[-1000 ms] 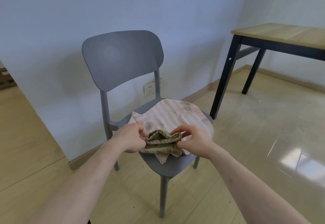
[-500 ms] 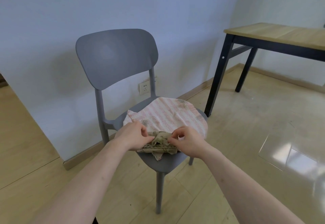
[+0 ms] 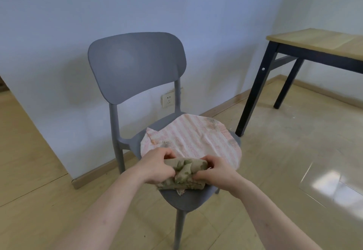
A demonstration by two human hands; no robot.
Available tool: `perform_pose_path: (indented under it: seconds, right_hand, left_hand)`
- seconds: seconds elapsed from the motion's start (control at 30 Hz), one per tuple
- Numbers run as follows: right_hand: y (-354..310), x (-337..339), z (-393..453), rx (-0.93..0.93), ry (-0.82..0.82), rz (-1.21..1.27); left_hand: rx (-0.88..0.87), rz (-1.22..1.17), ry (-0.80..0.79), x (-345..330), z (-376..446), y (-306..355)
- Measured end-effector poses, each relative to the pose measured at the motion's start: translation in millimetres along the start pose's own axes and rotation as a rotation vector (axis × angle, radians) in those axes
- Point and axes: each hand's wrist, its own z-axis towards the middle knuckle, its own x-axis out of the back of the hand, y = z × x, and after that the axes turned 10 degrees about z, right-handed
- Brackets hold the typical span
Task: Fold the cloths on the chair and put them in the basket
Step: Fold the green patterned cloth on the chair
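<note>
At the far left of the frame a strip of wooden floor [image 3: 23, 151] runs back past the corner of a pale blue wall [image 3: 59, 24]. In the lower left, a bare forearm reaches in toward the middle, ending in the left hand [image 3: 157, 168]. Its fingers [image 3: 167, 154] are curled tight around the left end of a bunched olive-green cloth [image 3: 186, 173], thumb tucked under the fabric.

That green cloth sits at the front edge of a grey chair [image 3: 137, 63], which stands in the centre of the frame with its back to the wall. Part of the cloth is rolled between the two hands; the rest lies crumpled beneath them, touching the seat. Behind it, spread flat over most of the seat, lies a pink striped cloth [image 3: 196, 135], its far edge stained and a corner poking out below the green one.

A wall socket [image 3: 168, 100] shows between the chair's back posts.

The right hand [image 3: 218, 171] grips the right end of the green cloth, fingers [image 3: 208, 159] hooked over the top of the roll. Its forearm leaves at the lower right.

In the upper right stands a wooden surface [image 3: 314, 39] on black legs, well apart from the chair.
</note>
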Motion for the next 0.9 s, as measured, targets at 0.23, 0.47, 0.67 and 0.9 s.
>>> perform_pose_path:
  seconds: [0.23,0.47,0.67,0.9]
  right_hand:
    - [11.2,22.4,21.7,-0.08,-0.109,0.262]
    - [-3.0,29.2,29.1,-0.241,-0.116,0.383]
    - [-54.2,37.3,8.5,-0.428,-0.046,0.501]
    - [-192.8,138.6,-80.8,-0.481,0.035,0.709]
  left_hand:
    - [0.045,-0.304,0.008,-5.8,28.4,-5.1]
    - [0.286,-0.456,0.084,-13.4,45.8,1.2]
    - [0.489,-0.49,0.045,32.5,23.9,42.3]
    - [0.445,-0.475,-0.076,171.4,-22.2,157.5]
